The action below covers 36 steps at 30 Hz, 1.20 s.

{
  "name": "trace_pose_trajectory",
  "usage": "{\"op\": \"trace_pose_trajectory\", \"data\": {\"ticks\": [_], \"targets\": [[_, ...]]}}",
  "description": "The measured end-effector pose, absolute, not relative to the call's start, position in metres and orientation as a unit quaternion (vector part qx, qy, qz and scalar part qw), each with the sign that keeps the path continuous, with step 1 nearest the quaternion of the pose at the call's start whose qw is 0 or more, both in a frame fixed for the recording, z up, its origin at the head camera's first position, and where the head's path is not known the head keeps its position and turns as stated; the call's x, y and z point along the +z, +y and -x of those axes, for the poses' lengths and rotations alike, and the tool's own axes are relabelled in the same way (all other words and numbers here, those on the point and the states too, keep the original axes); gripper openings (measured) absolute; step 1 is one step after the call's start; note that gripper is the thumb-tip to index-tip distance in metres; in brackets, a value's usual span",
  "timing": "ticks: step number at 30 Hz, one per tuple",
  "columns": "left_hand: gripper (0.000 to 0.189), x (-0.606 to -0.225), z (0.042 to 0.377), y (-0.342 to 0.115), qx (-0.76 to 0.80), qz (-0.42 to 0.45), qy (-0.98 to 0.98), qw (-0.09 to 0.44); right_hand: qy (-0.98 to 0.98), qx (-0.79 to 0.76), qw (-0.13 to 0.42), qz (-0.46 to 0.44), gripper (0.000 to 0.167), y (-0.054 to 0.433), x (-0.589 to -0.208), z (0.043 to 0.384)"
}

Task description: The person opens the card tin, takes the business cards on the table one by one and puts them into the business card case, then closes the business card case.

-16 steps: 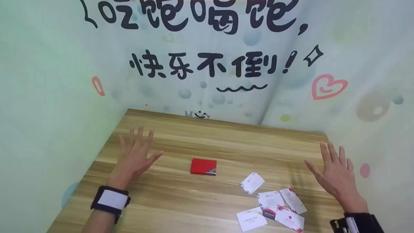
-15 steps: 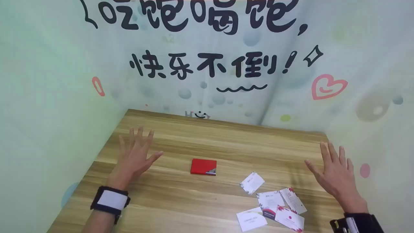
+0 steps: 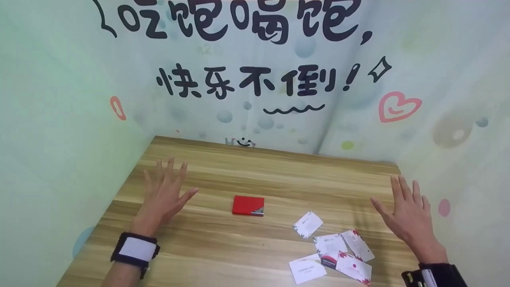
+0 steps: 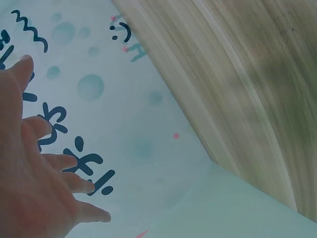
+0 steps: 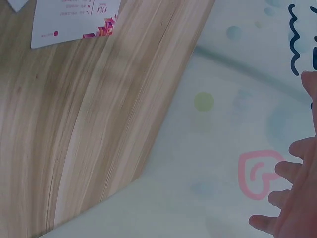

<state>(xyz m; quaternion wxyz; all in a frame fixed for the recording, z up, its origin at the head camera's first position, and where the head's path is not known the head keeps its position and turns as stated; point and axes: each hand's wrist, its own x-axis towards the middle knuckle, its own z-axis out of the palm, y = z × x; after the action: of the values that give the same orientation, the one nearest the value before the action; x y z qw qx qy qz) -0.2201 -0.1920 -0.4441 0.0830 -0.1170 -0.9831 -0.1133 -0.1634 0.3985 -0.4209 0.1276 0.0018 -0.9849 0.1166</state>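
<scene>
Five cards (image 3: 331, 246) and a red case (image 3: 245, 205) lie on the desk (image 3: 207, 251) between left hand (image 3: 164, 199) and right hand (image 3: 412, 220) (each grip spread wide).

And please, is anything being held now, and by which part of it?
Nothing is held: the left grip and right grip are both spread, and the red case and the cards lie on the table, apart from them.
</scene>
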Motion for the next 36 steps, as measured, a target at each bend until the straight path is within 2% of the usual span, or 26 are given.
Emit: {"op": "trace_pose_trajectory", "data": {"ticks": [10, 17, 23, 36], "targets": [[0.072, -0.444, 0.221, -0.176, -0.144, 0.111, -0.978, 0.103, -0.985, 0.108, 0.133, -0.02, 0.089, 0.376, -0.415, 0.167], [0.07, -0.442, 0.222, -0.162, -0.148, 0.126, -0.973, 0.126, -0.981, 0.104, 0.163, -0.035, 0.09, 0.35, -0.411, 0.166], [0.068, -0.442, 0.219, -0.153, -0.147, 0.131, -0.973, 0.119, -0.98, 0.11, 0.157, -0.05, 0.09, 0.329, -0.41, 0.166], [0.072, -0.44, 0.211, -0.135, -0.153, 0.136, -0.972, 0.118, -0.973, 0.101, 0.188, -0.093, 0.086, 0.294, -0.419, 0.168]]}}
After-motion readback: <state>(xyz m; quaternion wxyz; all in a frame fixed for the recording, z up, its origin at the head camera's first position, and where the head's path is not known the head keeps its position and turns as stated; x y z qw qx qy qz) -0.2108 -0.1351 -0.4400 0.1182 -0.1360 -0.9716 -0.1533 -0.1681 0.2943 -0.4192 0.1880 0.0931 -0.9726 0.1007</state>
